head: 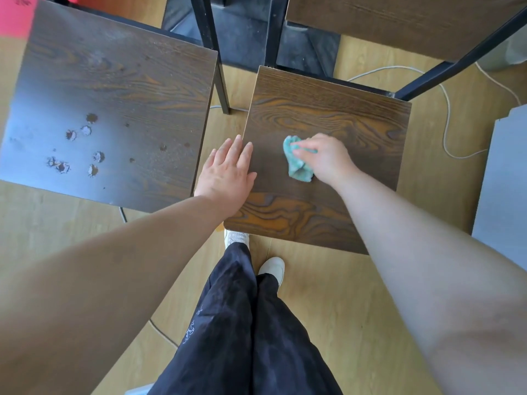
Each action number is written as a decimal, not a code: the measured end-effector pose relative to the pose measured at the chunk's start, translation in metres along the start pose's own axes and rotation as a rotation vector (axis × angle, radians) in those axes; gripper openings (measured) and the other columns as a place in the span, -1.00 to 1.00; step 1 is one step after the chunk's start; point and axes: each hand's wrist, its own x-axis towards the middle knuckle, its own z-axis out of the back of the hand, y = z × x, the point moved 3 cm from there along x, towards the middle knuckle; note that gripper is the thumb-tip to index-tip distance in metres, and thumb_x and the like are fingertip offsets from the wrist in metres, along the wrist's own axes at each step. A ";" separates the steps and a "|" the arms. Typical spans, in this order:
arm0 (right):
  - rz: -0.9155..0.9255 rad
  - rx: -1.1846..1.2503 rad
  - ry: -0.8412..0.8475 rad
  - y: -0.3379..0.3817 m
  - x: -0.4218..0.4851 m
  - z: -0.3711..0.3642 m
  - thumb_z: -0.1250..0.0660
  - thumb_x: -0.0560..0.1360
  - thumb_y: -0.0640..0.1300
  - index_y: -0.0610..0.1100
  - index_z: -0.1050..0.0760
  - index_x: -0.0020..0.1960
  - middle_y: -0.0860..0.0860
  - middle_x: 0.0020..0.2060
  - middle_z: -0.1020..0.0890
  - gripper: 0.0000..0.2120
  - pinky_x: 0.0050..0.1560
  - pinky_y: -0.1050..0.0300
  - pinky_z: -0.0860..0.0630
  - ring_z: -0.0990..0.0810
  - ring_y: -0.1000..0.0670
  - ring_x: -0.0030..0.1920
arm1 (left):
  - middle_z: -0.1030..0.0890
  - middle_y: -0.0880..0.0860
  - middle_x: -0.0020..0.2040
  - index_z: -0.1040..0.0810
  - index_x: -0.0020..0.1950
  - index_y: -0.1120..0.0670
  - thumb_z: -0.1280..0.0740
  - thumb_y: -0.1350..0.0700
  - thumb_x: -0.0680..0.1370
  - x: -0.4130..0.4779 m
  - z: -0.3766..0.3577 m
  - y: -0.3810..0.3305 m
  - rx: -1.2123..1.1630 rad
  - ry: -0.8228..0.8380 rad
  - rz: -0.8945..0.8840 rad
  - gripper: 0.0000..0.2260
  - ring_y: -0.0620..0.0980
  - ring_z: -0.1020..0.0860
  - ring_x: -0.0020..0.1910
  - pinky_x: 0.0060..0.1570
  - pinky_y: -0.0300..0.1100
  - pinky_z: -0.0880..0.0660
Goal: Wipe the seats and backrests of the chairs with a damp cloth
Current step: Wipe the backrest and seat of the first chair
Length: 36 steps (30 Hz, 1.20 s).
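A dark wood-grain chair seat (336,109) lies below me at the centre right, its backrest (399,21) at the top right. My right hand (328,158) grips a bunched green cloth (296,163) and presses it on the middle of that seat. My left hand (228,172) rests flat with straight fingers on the seat's left edge. A second chair seat (119,89) stands to the left, with several worn, chipped spots on its surface.
Black metal chair legs (222,81) stand between the two seats. A white cable (447,124) loops over the wooden floor at the right. A grey panel (502,181) stands at the right edge. My legs and shoes are just below the seat.
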 end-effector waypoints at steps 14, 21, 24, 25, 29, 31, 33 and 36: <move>-0.105 -0.054 -0.163 -0.022 0.021 0.015 -0.37 0.57 -0.09 -0.07 -0.61 0.27 -0.02 0.16 -0.53 -0.72 0.02 0.31 -0.36 -0.49 0.00 0.12 | 0.09 0.07 0.64 0.10 0.64 0.04 0.03 -0.09 0.71 0.039 0.015 -0.005 0.048 0.010 -0.045 -0.47 0.07 0.11 0.61 0.58 0.03 0.05; -0.051 -0.034 -0.116 -0.024 0.007 -0.001 -0.40 0.54 -0.19 -0.11 -0.61 0.26 -0.03 0.14 -0.52 -0.71 0.18 0.25 -0.40 -0.50 -0.04 0.15 | 0.09 0.07 0.64 0.10 0.64 0.05 0.02 -0.09 0.71 0.024 0.006 -0.002 0.023 0.036 -0.033 -0.46 0.06 0.12 0.61 0.58 0.02 0.06; -0.014 -0.021 -0.095 -0.021 -0.005 -0.012 -0.40 0.53 -0.23 -0.14 -0.62 0.23 -0.04 0.10 -0.51 -0.72 0.19 0.19 -0.45 -0.51 -0.04 0.11 | 0.09 0.07 0.64 0.09 0.64 0.05 0.02 -0.09 0.71 0.014 0.003 0.003 0.027 0.042 -0.018 -0.45 0.06 0.12 0.61 0.57 0.02 0.06; -0.002 -0.017 -0.086 -0.020 -0.010 -0.017 -0.39 0.53 -0.24 -0.15 -0.63 0.23 -0.03 0.07 -0.50 -0.73 0.15 0.26 -0.44 -0.51 -0.01 0.08 | 0.09 0.07 0.64 0.09 0.64 0.05 0.02 -0.10 0.71 0.010 0.003 0.005 0.030 0.043 -0.014 -0.45 0.06 0.12 0.61 0.57 0.02 0.06; -0.031 0.000 -0.046 -0.019 -0.027 -0.040 -0.40 0.53 -0.17 -0.22 -0.63 0.15 0.04 -0.03 -0.48 -0.78 -0.20 0.57 -0.31 -0.48 0.15 -0.11 | 0.09 0.07 0.64 0.08 0.64 0.05 0.01 -0.09 0.71 -0.007 0.001 0.007 0.033 0.038 0.010 -0.46 0.07 0.11 0.61 0.56 0.02 0.06; -0.031 0.011 -0.025 -0.016 -0.038 -0.052 -0.40 0.54 -0.14 -0.20 -0.62 0.12 0.05 -0.06 -0.48 -0.80 -0.28 0.54 -0.33 -0.49 0.13 -0.13 | 0.09 0.07 0.64 0.08 0.64 0.04 0.01 -0.09 0.71 -0.017 -0.003 0.007 0.035 0.036 0.019 -0.46 0.08 0.10 0.61 0.56 0.03 0.05; -0.043 0.061 -0.006 -0.013 -0.052 -0.063 -0.41 0.54 -0.12 -0.17 -0.60 0.08 0.07 -0.08 -0.50 -0.83 -0.32 0.53 -0.36 -0.53 0.12 -0.12 | 0.07 0.08 0.64 0.07 0.64 0.04 0.00 -0.08 0.71 -0.028 -0.008 0.006 0.021 0.032 0.022 -0.47 0.09 0.09 0.61 0.55 0.03 0.04; -0.098 0.149 0.033 -0.009 -0.073 -0.083 -0.42 0.53 -0.12 -0.17 -0.53 0.04 0.07 -0.11 -0.54 -0.85 -0.38 0.52 -0.38 -0.56 0.16 -0.15 | 0.07 0.08 0.64 0.06 0.64 0.04 0.00 -0.08 0.71 -0.045 -0.019 0.006 0.011 0.033 0.031 -0.47 0.09 0.09 0.61 0.55 0.04 0.05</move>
